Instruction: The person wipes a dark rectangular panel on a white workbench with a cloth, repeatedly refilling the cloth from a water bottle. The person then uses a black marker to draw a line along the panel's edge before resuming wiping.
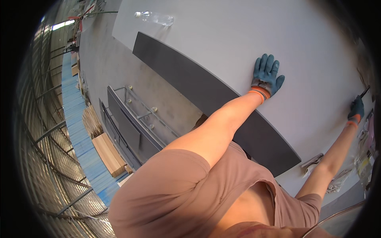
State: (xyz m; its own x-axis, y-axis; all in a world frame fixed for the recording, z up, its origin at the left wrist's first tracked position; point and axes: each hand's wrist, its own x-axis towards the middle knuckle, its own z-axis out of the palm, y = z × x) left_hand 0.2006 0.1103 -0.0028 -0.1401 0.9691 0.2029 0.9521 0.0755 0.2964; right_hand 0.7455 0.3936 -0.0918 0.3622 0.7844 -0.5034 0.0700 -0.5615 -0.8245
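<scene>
My left hand (266,75), in a blue-grey work glove with an orange cuff, lies flat on a wide light grey surface (222,43), its fingers spread. A long dark grey board (198,81) lies along the near edge of that surface, under my left forearm. Far to the right, my gloved right hand (356,109) is closed around a slim dark tool (365,91); its exact kind is too small to make out. The fingers of that hand are partly hidden.
A clear plastic bottle (155,18) lies on its side at the far left of the surface. Crumpled papers (313,163) lie near my right arm. To the left stand a wheeled metal rack (143,115) with dark panels and a stack of wooden boards (109,154).
</scene>
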